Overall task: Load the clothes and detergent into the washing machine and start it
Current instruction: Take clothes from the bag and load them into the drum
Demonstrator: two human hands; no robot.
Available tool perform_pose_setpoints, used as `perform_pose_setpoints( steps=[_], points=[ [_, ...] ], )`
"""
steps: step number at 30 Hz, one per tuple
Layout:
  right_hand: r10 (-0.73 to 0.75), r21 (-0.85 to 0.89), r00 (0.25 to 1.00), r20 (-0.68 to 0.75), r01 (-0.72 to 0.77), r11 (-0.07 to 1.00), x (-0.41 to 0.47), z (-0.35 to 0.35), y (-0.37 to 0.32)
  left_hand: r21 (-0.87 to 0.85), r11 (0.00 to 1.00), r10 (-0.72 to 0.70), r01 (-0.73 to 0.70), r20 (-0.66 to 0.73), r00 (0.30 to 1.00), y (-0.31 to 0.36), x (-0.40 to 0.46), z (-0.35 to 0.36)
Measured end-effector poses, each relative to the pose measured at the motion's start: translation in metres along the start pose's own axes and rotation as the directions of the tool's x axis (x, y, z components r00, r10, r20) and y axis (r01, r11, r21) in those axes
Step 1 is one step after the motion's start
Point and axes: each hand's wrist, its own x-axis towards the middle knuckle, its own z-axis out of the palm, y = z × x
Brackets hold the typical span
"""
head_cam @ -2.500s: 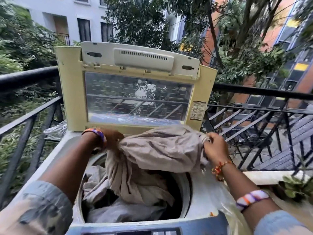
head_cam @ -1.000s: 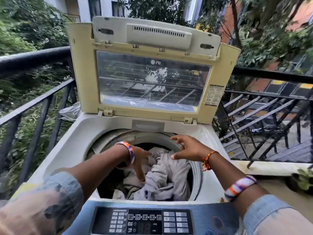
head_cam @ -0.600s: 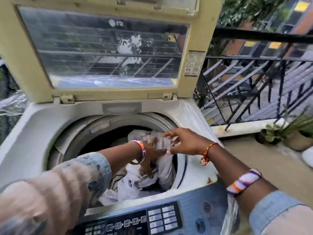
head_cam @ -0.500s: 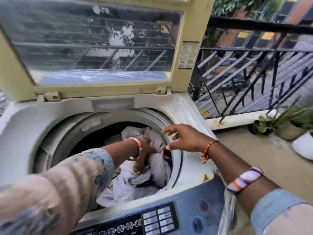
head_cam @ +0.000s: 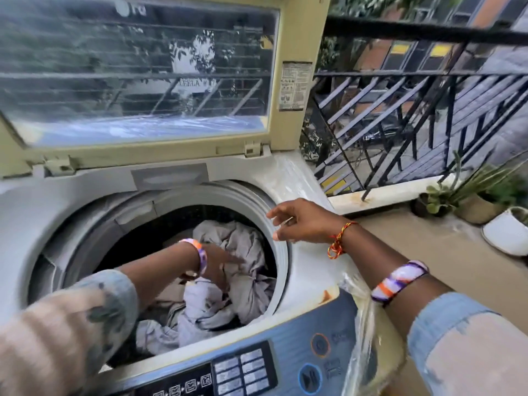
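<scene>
A top-loading washing machine [head_cam: 303, 270] stands in front of me with its yellowed lid [head_cam: 294, 47] raised upright. Grey and beige clothes [head_cam: 245, 292] lie bunched in the drum. My left hand [head_cam: 220, 264] is down inside the drum, fingers spread, pressing on the clothes. My right hand [head_cam: 303, 224] hovers above the drum's right rim, fingers apart and holding nothing. The control panel [head_cam: 245, 370] with its buttons runs along the near edge. No detergent is in view.
A black metal balcony railing [head_cam: 428, 81] runs behind and to the right of the machine. Potted plants [head_cam: 445, 192] and a white pot [head_cam: 508, 232] stand on the floor at the right. Clear plastic wrap [head_cam: 363, 310] hangs over the machine's right side.
The large beige cloth held up by both hands went down into the drum. My right hand has lifted out to the rim; the left stays pressing the clothes. The view shifted right.
</scene>
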Motion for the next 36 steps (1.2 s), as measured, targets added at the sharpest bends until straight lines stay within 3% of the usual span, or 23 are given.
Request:
perform_pose_setpoints(
  steps=[3,5,9,13,19,22,27,32,35,36],
  points=[
    [-0.072,-0.065,0.997,-0.014,0.071,0.995,0.000,-0.010,-0.010,0.030,0.989,0.147,-0.144,-0.199,0.969,0.011,-0.021,-0.037],
    [-0.117,-0.056,0.992,-0.039,0.114,0.992,-0.002,-0.020,-0.016,0.043,0.986,0.165,-0.159,-0.301,0.939,0.018,-0.039,-0.066],
    [-0.201,-0.027,0.978,-0.053,0.200,0.979,-0.012,-0.045,-0.026,0.071,0.985,0.172,-0.160,-0.562,0.809,0.027,-0.068,-0.117],
    [-0.270,-0.013,0.961,-0.064,0.269,0.963,-0.022,-0.078,-0.021,0.070,0.983,0.177,-0.172,-0.632,0.755,0.059,-0.081,-0.145],
    [-0.334,0.004,0.930,-0.155,0.339,0.941,-0.037,-0.138,0.027,0.136,0.958,0.284,-0.251,-0.534,0.796,0.169,-0.065,-0.173],
    [-0.328,-0.068,0.922,-0.203,0.321,0.945,-0.044,-0.175,0.075,0.193,0.949,0.312,-0.249,-0.463,0.830,0.239,-0.031,-0.175],
    [-0.106,-0.021,0.966,-0.237,0.104,0.994,-0.055,-0.187,0.188,0.130,0.956,0.286,-0.264,-0.204,0.936,0.335,0.043,-0.132],
    [0.143,0.093,0.978,-0.152,-0.129,0.987,-0.067,-0.154,0.295,0.071,0.987,0.143,-0.143,0.009,0.990,0.369,0.105,-0.053],
    [0.246,0.141,0.966,-0.079,-0.233,0.962,-0.070,-0.125,0.343,0.074,0.993,0.098,-0.096,-0.023,0.995,0.358,0.152,-0.007],
    [0.270,0.140,0.962,-0.044,-0.262,0.955,-0.071,-0.113,0.357,0.001,0.997,0.079,-0.079,-0.027,0.997,0.358,0.156,0.005]
  ],
)
